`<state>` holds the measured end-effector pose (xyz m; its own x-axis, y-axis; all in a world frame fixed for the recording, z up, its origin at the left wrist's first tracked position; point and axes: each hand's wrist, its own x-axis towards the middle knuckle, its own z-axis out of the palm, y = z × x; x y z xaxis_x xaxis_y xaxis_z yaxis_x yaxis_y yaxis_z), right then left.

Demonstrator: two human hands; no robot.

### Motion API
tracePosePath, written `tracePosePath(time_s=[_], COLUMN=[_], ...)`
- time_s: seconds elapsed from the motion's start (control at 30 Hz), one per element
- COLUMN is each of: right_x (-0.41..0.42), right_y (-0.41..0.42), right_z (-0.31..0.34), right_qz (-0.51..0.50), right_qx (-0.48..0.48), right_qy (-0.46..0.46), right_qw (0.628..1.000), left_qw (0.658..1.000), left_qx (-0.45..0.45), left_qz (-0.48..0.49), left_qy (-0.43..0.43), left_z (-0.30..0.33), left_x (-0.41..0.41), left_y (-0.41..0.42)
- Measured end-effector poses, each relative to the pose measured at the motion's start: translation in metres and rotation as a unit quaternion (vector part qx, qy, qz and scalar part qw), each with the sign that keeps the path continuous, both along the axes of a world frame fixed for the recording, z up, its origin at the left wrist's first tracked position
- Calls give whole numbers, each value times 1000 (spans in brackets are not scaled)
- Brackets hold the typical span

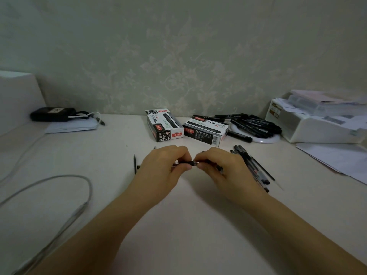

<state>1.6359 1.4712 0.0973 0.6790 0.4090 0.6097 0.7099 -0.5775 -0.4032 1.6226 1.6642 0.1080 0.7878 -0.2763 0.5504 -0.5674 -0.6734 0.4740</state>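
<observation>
A thin black pen (191, 163) lies level between both hands, just above the white desk (178, 215). My left hand (162, 171) pinches its left part with curled fingers. My right hand (222, 171) pinches its right part, and most of the barrel is hidden under the fingers. A loose black refill (134, 164) lies on the desk left of my left hand. Several black pens (252, 167) lie in a row just right of my right hand.
Two black-and-white pen boxes (164, 126) (205, 131) stand behind my hands. A pile of black markers (256, 126) lies on a white dish at back right, beside a white tray of papers (317, 126). A grey cable (59, 193) loops at left; a black device (52, 114) sits at back left.
</observation>
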Motion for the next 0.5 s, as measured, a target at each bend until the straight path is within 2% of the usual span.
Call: tracePosePath(time_s=[0.27, 0.37, 0.5], right_x=[5, 4, 5], right_y=[4, 3, -9], right_z=[-5, -5, -2], right_qz=[-25, -87, -171], right_qx=[1, 8, -13], right_qy=[31, 49, 23], right_qw=[999, 995, 985], left_qw=[999, 989, 938], left_qx=[-23, -56, -62], left_qz=[35, 138, 338], left_qy=[18, -14, 34], left_z=[-10, -6, -3], left_x=[5, 13, 29], left_y=[-1, 12, 59])
